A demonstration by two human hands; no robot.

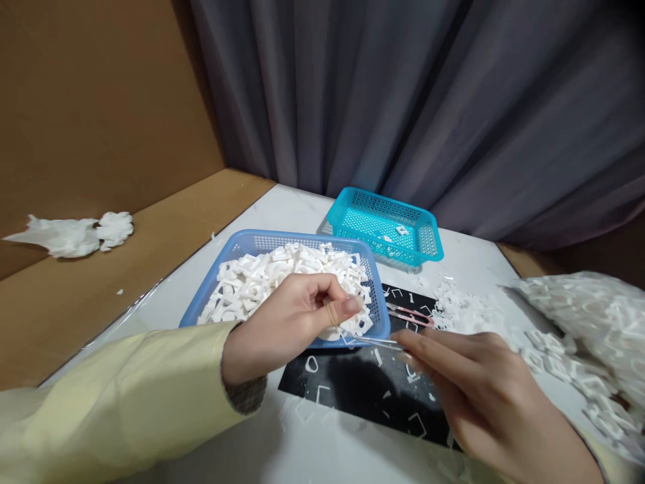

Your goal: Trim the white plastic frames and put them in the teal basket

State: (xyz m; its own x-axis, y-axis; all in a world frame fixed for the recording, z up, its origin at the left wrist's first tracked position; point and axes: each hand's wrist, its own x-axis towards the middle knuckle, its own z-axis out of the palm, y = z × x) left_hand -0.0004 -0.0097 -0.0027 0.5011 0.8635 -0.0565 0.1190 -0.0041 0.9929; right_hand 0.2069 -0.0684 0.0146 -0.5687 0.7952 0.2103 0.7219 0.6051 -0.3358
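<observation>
My left hand [297,312] is closed in a pinch above the near right part of a blue basket [380,296]. Its thumb presses on the fingers, and whatever lies between them is hidden. White plastic pieces [282,262], many with cut-out middles, are heaped in that basket. In my right hand [478,383] is a pair of metal tweezers [377,341], gripped between thumb and fingers. The tweezers point left, their tips just below my left thumb, by the basket's near rim. Beneath both hands lies a black mat [353,383] scattered with thin white scraps.
Pink-handled snips [410,314] lie on the mat beyond my right hand. Behind stands a turquoise basket [388,225] with a few white pieces. White scraps [468,306] and a full clear bag [599,323] occupy the right. Crumpled white material [70,235] is at left; a grey curtain [322,87] hangs behind.
</observation>
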